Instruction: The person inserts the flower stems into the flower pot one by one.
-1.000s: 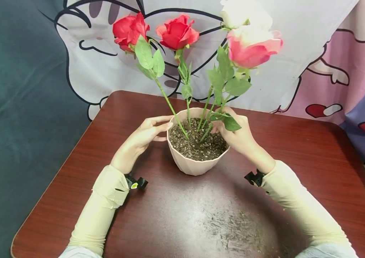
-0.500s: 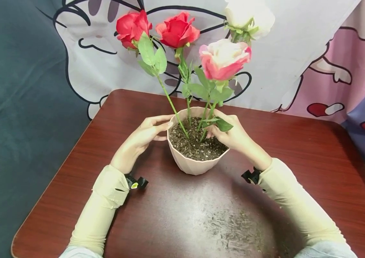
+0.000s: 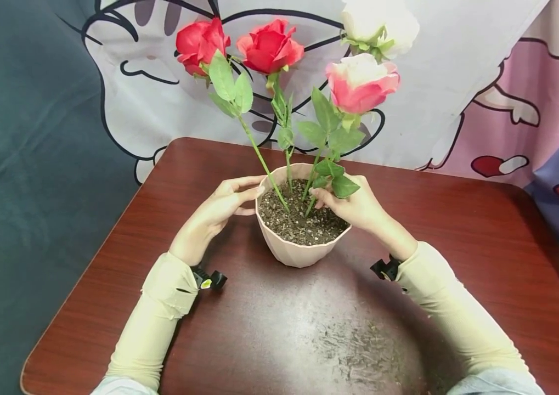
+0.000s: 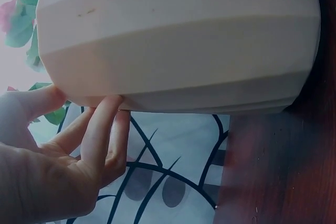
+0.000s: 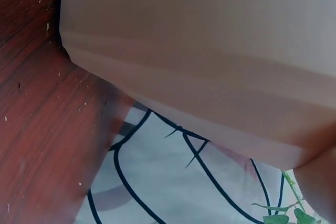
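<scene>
A pale pink faceted flowerpot (image 3: 295,253) filled with dark soil (image 3: 304,227) stands on the table. My left hand (image 3: 217,207) holds its left side, thumb at the rim and fingers against the outer wall, as the left wrist view also shows (image 4: 97,135). Over the right rim reaches my right hand (image 3: 353,206), its fingertips pinching the low stem of a pink-and-white rose (image 3: 362,86) just above the soil. Leaves partly cover these fingers. Two red roses (image 3: 202,46) and a white rose (image 3: 378,24) rise from the pot too.
The table (image 3: 200,329) is reddish-brown wood. Loose soil crumbs (image 3: 358,351) lie scattered in front of the pot, towards the right. Behind the table hangs a cartoon-print cloth (image 3: 146,118); a dark green curtain (image 3: 27,164) hangs on the left.
The pink-and-white rose swung left, then slightly back right, and now leans less to the right than at first. My right hand shifted slightly inward over the soil. My left hand stayed at the pot.
</scene>
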`<state>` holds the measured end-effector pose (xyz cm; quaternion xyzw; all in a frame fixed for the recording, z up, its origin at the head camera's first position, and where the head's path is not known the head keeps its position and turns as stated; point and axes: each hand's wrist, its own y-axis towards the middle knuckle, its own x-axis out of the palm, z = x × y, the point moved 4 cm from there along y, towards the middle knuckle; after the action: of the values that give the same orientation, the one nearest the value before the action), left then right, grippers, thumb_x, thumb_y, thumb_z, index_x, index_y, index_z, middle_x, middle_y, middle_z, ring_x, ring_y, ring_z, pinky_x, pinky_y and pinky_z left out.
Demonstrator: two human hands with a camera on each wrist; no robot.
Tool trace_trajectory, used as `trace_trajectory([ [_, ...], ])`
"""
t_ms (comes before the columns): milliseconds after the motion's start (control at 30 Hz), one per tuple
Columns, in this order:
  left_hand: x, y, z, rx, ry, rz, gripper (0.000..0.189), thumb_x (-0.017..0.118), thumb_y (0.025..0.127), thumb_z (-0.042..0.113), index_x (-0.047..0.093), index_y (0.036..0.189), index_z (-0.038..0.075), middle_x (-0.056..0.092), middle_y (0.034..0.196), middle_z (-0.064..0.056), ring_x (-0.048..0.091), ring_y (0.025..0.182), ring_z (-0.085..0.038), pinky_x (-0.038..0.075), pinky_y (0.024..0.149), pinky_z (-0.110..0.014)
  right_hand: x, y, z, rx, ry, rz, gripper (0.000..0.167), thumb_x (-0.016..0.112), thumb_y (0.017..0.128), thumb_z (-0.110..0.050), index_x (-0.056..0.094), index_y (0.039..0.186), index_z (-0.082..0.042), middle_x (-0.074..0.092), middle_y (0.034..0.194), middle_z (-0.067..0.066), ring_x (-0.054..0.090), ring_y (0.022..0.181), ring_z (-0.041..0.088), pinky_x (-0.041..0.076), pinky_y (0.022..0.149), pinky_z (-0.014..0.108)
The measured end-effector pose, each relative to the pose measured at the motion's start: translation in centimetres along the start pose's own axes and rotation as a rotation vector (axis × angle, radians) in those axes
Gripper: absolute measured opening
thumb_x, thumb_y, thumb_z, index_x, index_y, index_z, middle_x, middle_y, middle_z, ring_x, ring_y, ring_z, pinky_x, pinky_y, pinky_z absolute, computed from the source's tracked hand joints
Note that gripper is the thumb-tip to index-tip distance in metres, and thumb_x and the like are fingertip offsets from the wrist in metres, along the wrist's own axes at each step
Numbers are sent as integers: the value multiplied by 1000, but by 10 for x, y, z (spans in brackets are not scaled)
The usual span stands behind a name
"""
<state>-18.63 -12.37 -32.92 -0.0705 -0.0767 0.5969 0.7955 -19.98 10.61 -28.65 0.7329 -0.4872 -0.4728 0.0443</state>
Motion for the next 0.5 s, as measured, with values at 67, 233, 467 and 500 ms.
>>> trace_trajectory([
  [67, 1, 2, -1, -3, -4, -4, 46, 53, 94, 14, 44, 138, 4, 46, 137, -14, 54, 109, -17, 50, 86, -38, -3, -2, 1, 5, -55, 51, 14, 77, 77, -12, 66, 83, -5, 64, 64, -1, 56, 56, 7, 47, 55, 20],
  [233, 3, 5, -2, -4, -18, -9, 45, 53, 94, 13, 45, 137, 4, 47, 137, -13, 52, 113, -19, 49, 88, -40, -14, -13, 10, 108, -62, 177, 47, 84, 68, -17, 62, 107, -3, 66, 88, 7, 61, 81, 17, 49, 76, 32],
  [467, -3, -8, -7, 113, 142, 10, 44, 51, 97, 22, 46, 138, 7, 47, 137, -11, 49, 120, -23, 50, 88, -38, -37, -47, 25, 226, -53, 149, 78, 68, 79, -52, 38, 142, -14, 42, 141, 9, 35, 130, 26, 24, 108, 49],
  [500, -5, -11, -6, 156, 215, 30, 43, 49, 98, 25, 47, 138, 8, 47, 137, -10, 49, 121, -23, 49, 90, -38, -41, -53, 27, 211, -74, 142, 81, 64, 80, -57, 36, 144, -16, 38, 145, 8, 31, 133, 26, 20, 109, 50],
])
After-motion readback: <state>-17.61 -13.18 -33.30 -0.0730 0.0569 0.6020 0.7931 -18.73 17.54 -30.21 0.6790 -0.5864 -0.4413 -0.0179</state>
